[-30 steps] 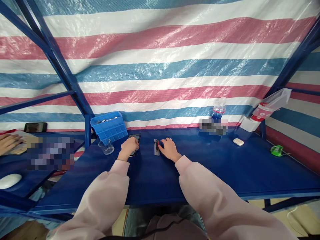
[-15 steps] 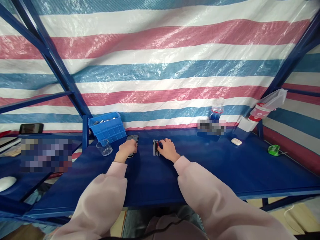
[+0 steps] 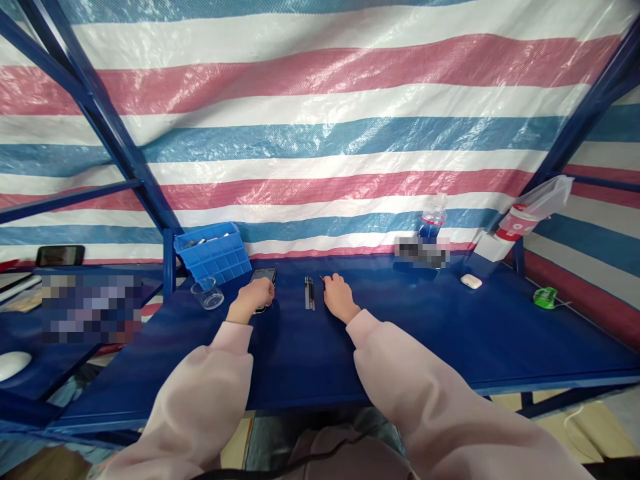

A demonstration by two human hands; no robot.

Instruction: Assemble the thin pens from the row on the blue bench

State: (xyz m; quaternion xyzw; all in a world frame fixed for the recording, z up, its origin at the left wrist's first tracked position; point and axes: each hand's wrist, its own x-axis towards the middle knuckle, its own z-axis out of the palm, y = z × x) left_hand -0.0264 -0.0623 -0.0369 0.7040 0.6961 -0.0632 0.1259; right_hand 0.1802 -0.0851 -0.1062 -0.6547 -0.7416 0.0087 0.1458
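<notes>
My left hand (image 3: pixel 254 297) lies with its fingers curled over the near end of a black phone (image 3: pixel 265 273) on the blue table (image 3: pixel 450 333). A small row of dark pens (image 3: pixel 309 293) rests between my hands. Just right of them, my right hand (image 3: pixel 339 296) is closed, and a thin red pen tip (image 3: pixel 323 278) sticks out at its fingertips. Both arms wear pale pink sleeves.
A blue compartment box (image 3: pixel 213 250) and a clear cup (image 3: pixel 207 293) stand left of the phone. A water bottle (image 3: pixel 434 221), white earbud case (image 3: pixel 471 281), green object (image 3: pixel 544 297) and red-white cup (image 3: pixel 520 223) sit to the right. A white mouse (image 3: pixel 13 365) and another phone (image 3: pixel 60 255) lie on the left table.
My right hand has drawn slightly right, away from the pen row, and the red pen is no longer among them. The other person's hand at far left is gone.
</notes>
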